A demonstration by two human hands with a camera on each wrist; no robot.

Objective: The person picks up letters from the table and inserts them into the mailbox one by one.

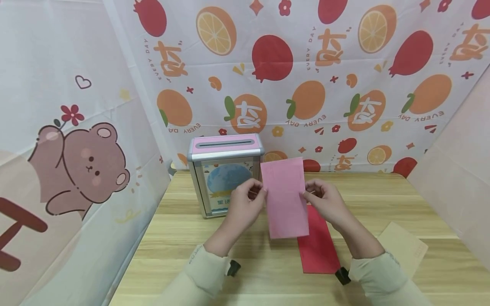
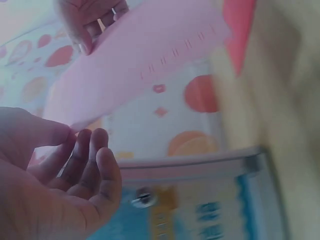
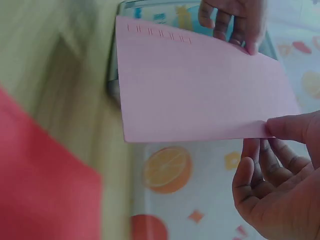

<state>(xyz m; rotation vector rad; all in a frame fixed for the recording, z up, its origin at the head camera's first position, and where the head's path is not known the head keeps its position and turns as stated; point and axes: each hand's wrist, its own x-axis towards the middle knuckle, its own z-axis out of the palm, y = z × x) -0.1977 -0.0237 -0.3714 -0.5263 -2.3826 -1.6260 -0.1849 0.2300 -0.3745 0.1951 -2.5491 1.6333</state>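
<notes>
A pink envelope [image 1: 286, 199] is held up off the table, tall side upright, in front of me. My left hand [image 1: 246, 202] pinches its left edge between thumb and fingers. On the opposite edge, my right hand [image 1: 327, 202] pinches it the same way. A row of small printed postcode boxes shows near one end of the envelope [image 3: 200, 90] in the right wrist view. Just behind the left hand stands a silver-framed box [image 1: 197, 187] with a pink top and a long slot; the hand hides part of its front.
A red envelope [image 1: 319, 250] lies on the wooden table [image 1: 168, 255], partly below the pink one. Further right, a beige envelope [image 1: 405, 246] is partly covered by the right forearm. Printed cloth walls [image 1: 306, 123] enclose the back and sides.
</notes>
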